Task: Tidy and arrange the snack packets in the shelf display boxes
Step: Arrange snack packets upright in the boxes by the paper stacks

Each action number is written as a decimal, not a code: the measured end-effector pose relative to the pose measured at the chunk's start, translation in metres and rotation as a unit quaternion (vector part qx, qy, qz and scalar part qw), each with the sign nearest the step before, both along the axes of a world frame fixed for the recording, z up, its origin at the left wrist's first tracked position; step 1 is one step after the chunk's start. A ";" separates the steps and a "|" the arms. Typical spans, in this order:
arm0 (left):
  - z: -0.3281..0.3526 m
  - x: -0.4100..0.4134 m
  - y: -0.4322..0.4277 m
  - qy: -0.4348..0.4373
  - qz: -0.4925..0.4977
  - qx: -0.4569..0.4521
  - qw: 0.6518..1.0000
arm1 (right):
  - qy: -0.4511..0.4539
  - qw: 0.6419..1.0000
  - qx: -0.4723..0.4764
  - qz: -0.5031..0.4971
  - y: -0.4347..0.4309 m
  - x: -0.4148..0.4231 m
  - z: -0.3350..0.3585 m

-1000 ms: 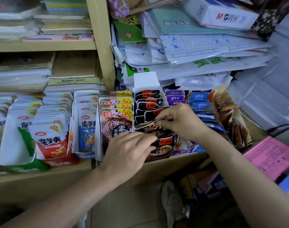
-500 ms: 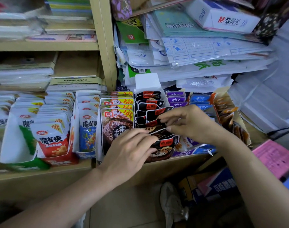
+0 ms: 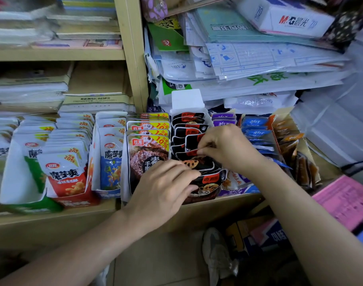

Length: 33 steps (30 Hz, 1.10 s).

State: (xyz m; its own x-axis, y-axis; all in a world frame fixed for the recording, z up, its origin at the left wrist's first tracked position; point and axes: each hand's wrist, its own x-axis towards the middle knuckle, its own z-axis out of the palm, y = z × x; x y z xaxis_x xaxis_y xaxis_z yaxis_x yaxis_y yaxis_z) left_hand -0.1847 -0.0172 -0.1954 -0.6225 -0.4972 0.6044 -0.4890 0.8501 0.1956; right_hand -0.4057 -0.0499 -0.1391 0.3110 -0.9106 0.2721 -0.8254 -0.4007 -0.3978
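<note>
Head view: the left forearm is reaching in from 7 o'clock and the right from 4 o'clock, meeting at centre. White packets (image 3: pixel 65 172) at 9 o'clock are showing "20%", brown packets (image 3: pixel 148 153) "10%", and a white box (image 3: pixel 285 17) at 1 o'clock "M&G". The left hand (image 3: pixel 164 188) is curling its fingers over the front black packets (image 3: pixel 205 180) in the central display box (image 3: pixel 186 100). The right hand (image 3: pixel 224 147) is pinching 1 packet's top.

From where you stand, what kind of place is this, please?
Probably a small shop selling snacks and stationery: snack packets fill display boxes along a wooden shelf, with stacked paper goods and an M&G paper box above.
</note>
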 end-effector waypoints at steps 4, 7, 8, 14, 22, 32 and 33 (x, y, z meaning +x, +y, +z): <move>0.000 0.000 0.000 0.010 0.013 0.004 1.000 | -0.121 0.991 -0.022 -0.048 0.010 -0.017 0.010; 0.001 -0.001 -0.001 -0.004 0.007 -0.001 1.000 | -0.091 0.995 0.000 -0.041 0.009 -0.012 0.005; 0.001 -0.001 -0.001 -0.004 0.007 0.001 1.000 | -0.075 0.997 0.002 -0.033 0.007 -0.010 0.002; 0.001 -0.001 -0.001 0.001 0.015 0.034 0.999 | -0.049 0.998 0.041 -0.011 0.001 -0.003 -0.004; 0.009 0.001 -0.002 0.042 0.032 0.134 0.990 | -0.181 0.979 0.048 -0.074 0.012 -0.029 -0.001; 0.025 0.028 -0.051 -0.042 -0.061 0.125 0.989 | -0.124 0.989 0.022 -0.075 -0.003 -0.024 -0.001; 0.024 0.029 -0.054 -0.038 -0.067 0.115 0.990 | -0.130 0.989 0.013 -0.070 -0.004 -0.023 -0.001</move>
